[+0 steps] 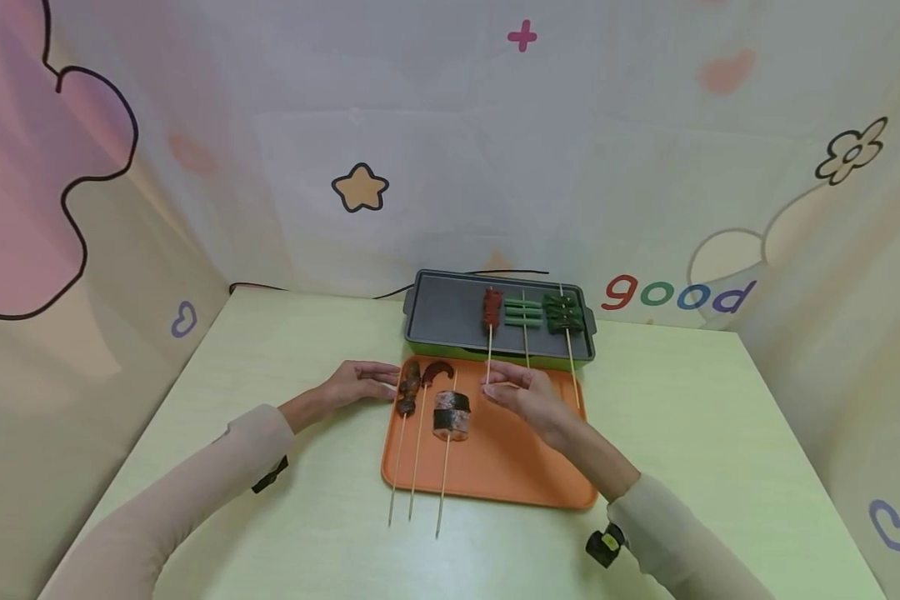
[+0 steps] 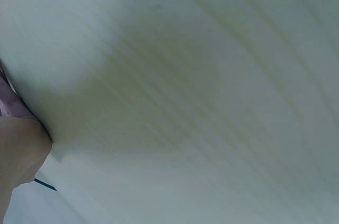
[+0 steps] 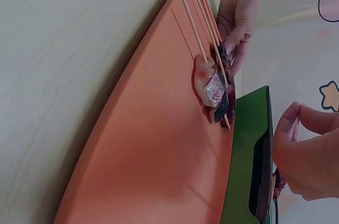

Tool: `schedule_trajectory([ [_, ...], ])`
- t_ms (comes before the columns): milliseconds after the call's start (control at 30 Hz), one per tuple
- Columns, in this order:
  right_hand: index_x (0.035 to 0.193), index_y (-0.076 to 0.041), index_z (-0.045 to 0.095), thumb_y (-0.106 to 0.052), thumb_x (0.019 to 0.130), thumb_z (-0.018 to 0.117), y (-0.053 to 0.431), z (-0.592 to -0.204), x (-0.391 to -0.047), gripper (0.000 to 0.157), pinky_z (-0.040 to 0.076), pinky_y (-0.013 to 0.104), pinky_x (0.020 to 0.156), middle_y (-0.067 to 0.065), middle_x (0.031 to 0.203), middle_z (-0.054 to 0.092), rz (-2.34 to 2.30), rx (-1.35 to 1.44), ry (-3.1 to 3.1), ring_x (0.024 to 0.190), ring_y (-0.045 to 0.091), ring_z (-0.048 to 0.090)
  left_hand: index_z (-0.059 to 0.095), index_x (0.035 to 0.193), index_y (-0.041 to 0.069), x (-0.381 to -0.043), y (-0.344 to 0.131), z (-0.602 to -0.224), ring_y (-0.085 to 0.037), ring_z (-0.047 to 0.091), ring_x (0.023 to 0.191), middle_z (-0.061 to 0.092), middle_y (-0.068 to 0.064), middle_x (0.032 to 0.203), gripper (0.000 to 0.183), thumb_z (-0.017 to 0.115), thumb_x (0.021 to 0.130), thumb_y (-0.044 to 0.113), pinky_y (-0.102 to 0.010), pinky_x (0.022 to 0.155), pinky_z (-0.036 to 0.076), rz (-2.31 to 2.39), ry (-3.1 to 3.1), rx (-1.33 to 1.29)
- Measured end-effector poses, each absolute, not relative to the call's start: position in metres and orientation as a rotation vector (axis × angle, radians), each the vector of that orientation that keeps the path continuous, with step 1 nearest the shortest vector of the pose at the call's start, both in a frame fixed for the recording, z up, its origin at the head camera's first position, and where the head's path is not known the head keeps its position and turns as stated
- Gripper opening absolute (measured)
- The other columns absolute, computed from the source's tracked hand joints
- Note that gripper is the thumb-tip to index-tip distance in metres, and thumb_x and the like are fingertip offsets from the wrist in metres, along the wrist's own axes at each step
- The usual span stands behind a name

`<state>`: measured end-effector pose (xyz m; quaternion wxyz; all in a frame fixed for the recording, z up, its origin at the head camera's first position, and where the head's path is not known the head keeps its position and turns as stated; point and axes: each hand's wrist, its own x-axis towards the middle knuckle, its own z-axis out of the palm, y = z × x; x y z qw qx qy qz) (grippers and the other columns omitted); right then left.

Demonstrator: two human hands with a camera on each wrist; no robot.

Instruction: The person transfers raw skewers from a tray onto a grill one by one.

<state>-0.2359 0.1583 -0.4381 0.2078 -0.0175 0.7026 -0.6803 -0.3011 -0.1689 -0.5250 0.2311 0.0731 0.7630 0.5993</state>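
My right hand pinches the stick of a red meat skewer, whose meat lies on the grey griddle. Beside it on the griddle are a green bean skewer and a dark green leafy skewer. At the left rim of the orange tray rests my left hand, fingers extended. On the tray's left side lie a brown meat skewer, a skewer with a curled dark red tentacle and a black-banded fish-like skewer. The left wrist view shows mostly tabletop.
The griddle has a green base and stands against the back curtain, right behind the tray. Several stick ends overhang the tray's front edge. A black cable runs along the back of the pale table.
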Motion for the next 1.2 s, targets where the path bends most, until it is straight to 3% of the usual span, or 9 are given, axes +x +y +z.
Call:
schedule_trajectory([
  [233,0.152,0.01,0.037,0.004,0.101,0.056,0.156,-0.435,-0.239,0.055,0.048,0.045,0.111,0.005,0.109,0.066,-1.858,-0.044,2.011,0.103,0.009,0.071,0.057,0.143,-0.001,-0.301,-0.169,-0.524,-0.004,0.071,0.1,0.07,-0.017,0.131,0.053,0.072,0.093,0.007,-0.024,0.093,0.058,1.65,2.096,0.189],
  [600,0.153,0.011,0.034,0.009,0.101,0.051,0.157,-0.438,-0.243,0.055,0.048,0.05,0.11,0.025,0.122,0.063,-1.761,-0.083,2.122,0.113,0.028,0.071,0.06,0.14,-0.001,-0.301,-0.172,-0.521,-0.005,0.072,0.099,0.073,-0.013,0.126,0.053,0.074,0.091,0.011,-0.023,0.091,0.059,1.683,2.066,0.254],
  [933,0.156,0.007,0.031,-0.007,0.105,0.055,0.161,-0.438,-0.236,0.058,0.046,0.052,0.113,0.031,0.144,0.055,-1.606,-0.147,2.169,0.129,0.038,0.062,0.059,0.142,0.0,-0.301,-0.171,-0.522,-0.007,0.071,0.104,0.07,-0.016,0.131,0.053,0.074,0.092,0.009,-0.026,0.095,0.058,1.644,2.109,0.167],
  [1200,0.154,0.008,0.035,-0.016,0.105,0.058,0.194,-0.433,-0.214,0.059,0.047,0.056,0.11,0.035,0.144,0.052,-1.569,-0.347,2.109,0.132,0.048,0.055,0.057,0.141,-0.004,-0.301,-0.17,-0.526,-0.004,0.071,0.097,0.069,-0.019,0.13,0.051,0.072,0.093,0.006,-0.023,0.09,0.059,1.684,2.077,0.22],
])
